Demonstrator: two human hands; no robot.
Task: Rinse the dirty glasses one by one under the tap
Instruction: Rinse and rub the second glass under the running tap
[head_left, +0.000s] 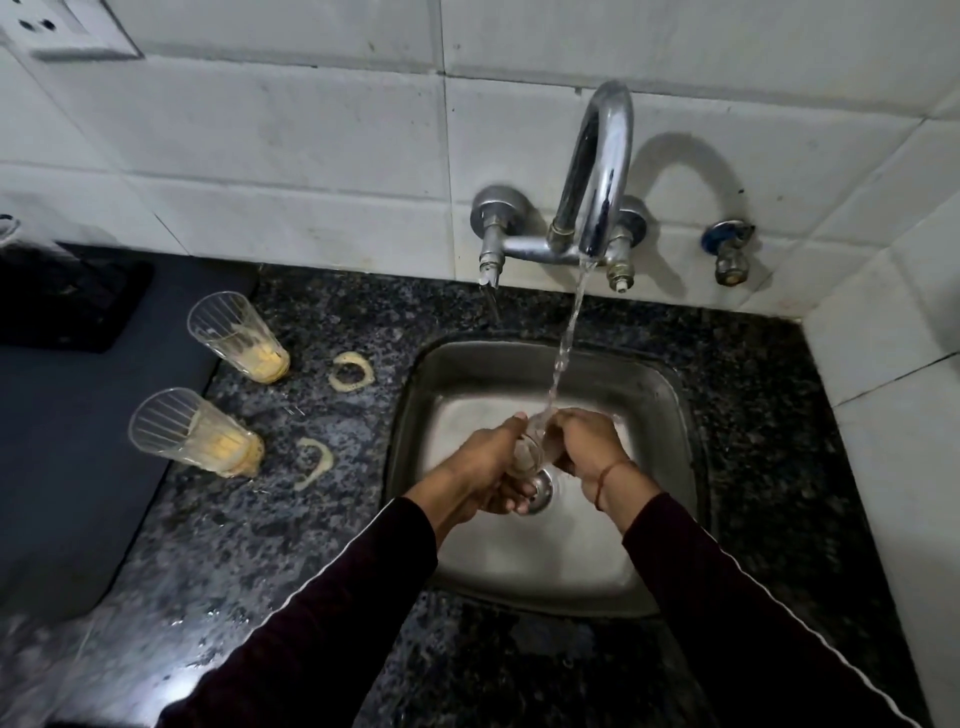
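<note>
- Left hand (485, 470) grips the glass (527, 449) from its side, fingers curled round the body; right hand (582, 441) is curled on the other end, apparently pinching or rubbing at the rim. Both are clamped on the same glass, low in the sink (415, 395), over the drain (540, 488).
- Glass is mostly hidden between the hands; can't tell its tilt or how clean it is.
- Water stream (566, 343) from the tap (597, 171) lands right where the hands meet. Risk: wet glass plus wet fingers means a slip, and the glass drops onto the steel basin and chips or breaks.
- Risk: the stream hits the knuckles more than the glass mouth, so the inside may stay unrinsed. Needs the mouth turned up under the flow.
- Risk: squeezing thin ribbed glass from both ends could crack it in the hands.
- Two dirty glasses, far one (239, 338) and near one (195, 431), stand on the table (322, 519) left of the sink, yellow residue in the bottoms. Near one sits right at the edge of a dark mat (78, 467); a careless reach could tip it.
- Yellow ring marks (352, 371) on the table are wet residue; a glass set back there gets dirty again.
- Splash can reach the sleeves, which hang low over the sink.
</note>
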